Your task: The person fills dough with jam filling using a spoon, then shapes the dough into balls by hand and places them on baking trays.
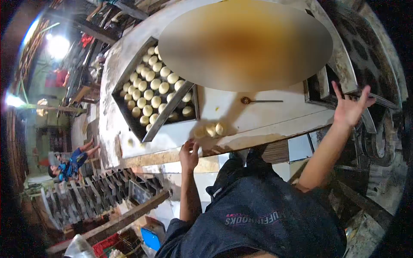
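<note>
My left hand is at the table's front edge, its thumb and fingers apart with nothing visible between them. Just beyond it, a few pale dough balls sit close together on the white tabletop. My right hand is raised at the right, fingers spread and holding nothing, close to dark metal trays. A dark metal tray with rows of round dough balls stands at the left of the table. A long-handled spoon, its bowl brown, lies in the middle.
A blurred oval hides the far side of the table. Racked trays or slats stand on the floor at lower left, beside a wooden beam and a blue item. Another person is farther off to the left.
</note>
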The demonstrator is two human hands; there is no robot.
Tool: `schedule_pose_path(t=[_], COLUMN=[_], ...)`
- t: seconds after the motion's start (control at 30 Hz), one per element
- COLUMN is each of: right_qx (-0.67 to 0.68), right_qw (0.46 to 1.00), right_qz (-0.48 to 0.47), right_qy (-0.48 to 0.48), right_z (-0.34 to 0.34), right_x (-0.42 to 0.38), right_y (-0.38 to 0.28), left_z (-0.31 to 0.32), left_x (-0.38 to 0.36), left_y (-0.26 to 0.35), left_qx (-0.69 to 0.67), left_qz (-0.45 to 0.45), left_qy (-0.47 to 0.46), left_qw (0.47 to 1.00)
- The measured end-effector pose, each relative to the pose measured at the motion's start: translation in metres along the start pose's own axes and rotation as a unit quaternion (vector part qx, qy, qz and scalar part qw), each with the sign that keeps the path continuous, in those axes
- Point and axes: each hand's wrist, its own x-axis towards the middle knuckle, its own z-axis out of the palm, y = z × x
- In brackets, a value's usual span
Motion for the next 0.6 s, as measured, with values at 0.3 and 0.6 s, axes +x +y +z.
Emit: schedule_pose_path(t=[0.3, 0.6], right_qx=[-0.323, -0.315], right_qw=[0.938, 0.853], right_qz=[-0.068, 0.104], right_qy=[-0.108, -0.404], right_z=[-0.092, -0.036], right_x=[-0.095, -0.26], right_y=[0.044, 0.078], left_z=[0.031, -0.036], left_x=[0.053, -0.026], left_y=[0.005, -0.049], left_qx=[0.215, -0.439], left_qz=[0.005, -0.086], left_qy=[-0.096, 0.235], left_qw=[0.972, 0.863])
